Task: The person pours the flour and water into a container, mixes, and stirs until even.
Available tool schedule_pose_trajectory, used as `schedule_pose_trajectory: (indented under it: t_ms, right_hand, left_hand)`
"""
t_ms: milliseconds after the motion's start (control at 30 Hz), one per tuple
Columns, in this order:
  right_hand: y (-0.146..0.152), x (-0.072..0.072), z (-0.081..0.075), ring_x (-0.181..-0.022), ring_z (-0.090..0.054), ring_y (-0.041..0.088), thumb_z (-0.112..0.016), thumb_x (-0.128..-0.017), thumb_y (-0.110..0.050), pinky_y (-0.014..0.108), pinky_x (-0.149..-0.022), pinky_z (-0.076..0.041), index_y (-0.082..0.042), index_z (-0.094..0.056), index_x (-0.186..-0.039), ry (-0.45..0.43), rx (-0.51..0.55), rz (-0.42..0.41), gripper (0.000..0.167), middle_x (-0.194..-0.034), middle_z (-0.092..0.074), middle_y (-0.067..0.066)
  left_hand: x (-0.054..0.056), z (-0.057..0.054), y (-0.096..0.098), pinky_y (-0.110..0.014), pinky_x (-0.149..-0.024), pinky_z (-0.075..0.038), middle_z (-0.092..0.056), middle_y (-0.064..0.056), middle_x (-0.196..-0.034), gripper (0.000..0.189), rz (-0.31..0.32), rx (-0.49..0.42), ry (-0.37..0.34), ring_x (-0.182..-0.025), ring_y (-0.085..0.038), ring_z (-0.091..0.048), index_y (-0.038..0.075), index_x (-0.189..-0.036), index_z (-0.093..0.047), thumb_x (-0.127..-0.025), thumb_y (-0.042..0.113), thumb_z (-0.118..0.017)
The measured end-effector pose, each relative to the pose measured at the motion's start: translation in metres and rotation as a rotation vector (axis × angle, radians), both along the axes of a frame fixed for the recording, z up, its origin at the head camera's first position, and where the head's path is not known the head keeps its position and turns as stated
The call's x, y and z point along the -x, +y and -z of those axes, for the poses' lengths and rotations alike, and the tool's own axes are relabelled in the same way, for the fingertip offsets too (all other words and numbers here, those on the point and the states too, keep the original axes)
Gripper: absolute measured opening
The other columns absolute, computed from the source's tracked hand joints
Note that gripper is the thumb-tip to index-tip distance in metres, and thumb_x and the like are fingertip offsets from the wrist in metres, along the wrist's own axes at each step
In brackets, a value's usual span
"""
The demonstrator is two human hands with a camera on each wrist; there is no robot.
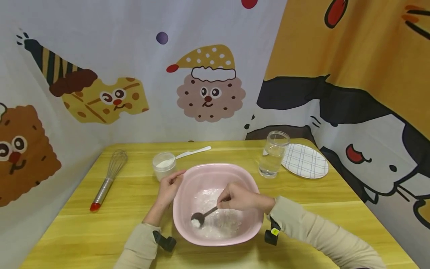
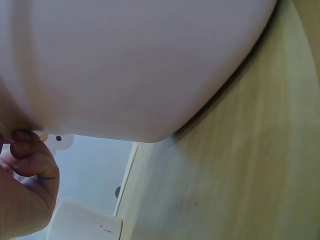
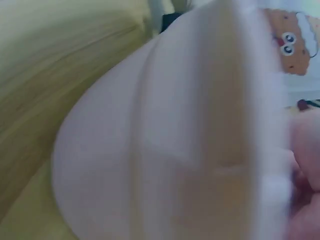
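Right now, your right hand (image 1: 236, 196) pinches the handle of a dark spoon (image 1: 202, 216) over the pink basin (image 1: 215, 173), which sits at the lower center of the head view. White powder (image 1: 196, 223) lies in the spoon's bowl, above whitish, wet-looking contents (image 1: 220, 225). Your left hand (image 1: 168, 190), fingers curled, grips the basin's rim on the frame's left side, just beside a jar (image 1: 164, 172) of white powder. A whisk (image 1: 108, 183) lies at the frame's left; a glass of water (image 1: 271, 160) and a checked plate (image 1: 305, 160) stand right of center, near each other.
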State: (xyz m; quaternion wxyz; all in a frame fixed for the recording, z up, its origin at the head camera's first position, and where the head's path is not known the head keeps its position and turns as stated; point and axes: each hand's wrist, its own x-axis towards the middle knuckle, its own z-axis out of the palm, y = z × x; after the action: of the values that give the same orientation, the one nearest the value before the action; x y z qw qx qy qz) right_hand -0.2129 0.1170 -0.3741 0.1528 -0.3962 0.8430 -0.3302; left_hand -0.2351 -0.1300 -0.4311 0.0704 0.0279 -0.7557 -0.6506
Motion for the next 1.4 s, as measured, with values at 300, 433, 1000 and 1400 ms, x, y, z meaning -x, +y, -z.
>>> schedule_pose_trajectory:
  t_ms: [300,433,1000,1400]
  right_hand:
    - [0.027,0.001,-0.033,-0.048,-0.046,-0.001,-0.063,-0.071,0.0,0.013,-0.045,-0.04,-0.001,-0.07,-0.07,-0.041,-0.165,-0.031,0.007,-0.059,-0.064,0.006]
    - [0.04,0.009,-0.044,-0.049,-0.046,0.003,-0.063,-0.069,-0.002,0.017,-0.045,-0.042,-0.003,-0.069,-0.066,0.075,-0.246,0.103,0.006,-0.057,-0.062,0.001]
    - [-0.004,0.005,-0.004,-0.047,-0.043,0.001,-0.063,-0.075,-0.001,0.012,-0.043,-0.035,0.0,-0.07,-0.075,-0.095,-0.008,0.069,0.008,-0.065,-0.064,0.02]
    - [0.044,0.011,-0.041,-0.051,-0.045,0.005,-0.063,-0.073,-0.004,0.016,-0.046,-0.039,-0.006,-0.069,-0.069,0.065,-0.291,0.135,0.008,-0.058,-0.06,-0.001]
  left_hand:
    - [-0.001,0.0,0.0,-0.022,-0.057,-0.048,-0.06,-0.006,-0.076,0.027,-0.003,-0.003,-0.001,-0.063,-0.008,-0.054,0.004,-0.111,-0.061,-0.088,0.013,-0.051]
    - [-0.001,-0.001,0.0,-0.022,-0.057,-0.048,-0.06,-0.006,-0.076,0.027,0.011,-0.005,-0.013,-0.063,-0.009,-0.055,0.005,-0.111,-0.061,-0.088,0.013,-0.05]
    - [-0.001,-0.003,0.0,-0.019,-0.053,-0.044,-0.052,0.001,-0.065,0.027,0.019,0.029,0.008,-0.058,-0.006,-0.05,0.004,-0.112,-0.061,-0.089,0.013,-0.051]
    - [-0.002,-0.003,-0.002,-0.021,-0.052,-0.045,-0.054,-0.001,-0.067,0.027,0.019,0.025,-0.006,-0.058,-0.009,-0.051,0.006,-0.112,-0.061,-0.088,0.013,-0.05]
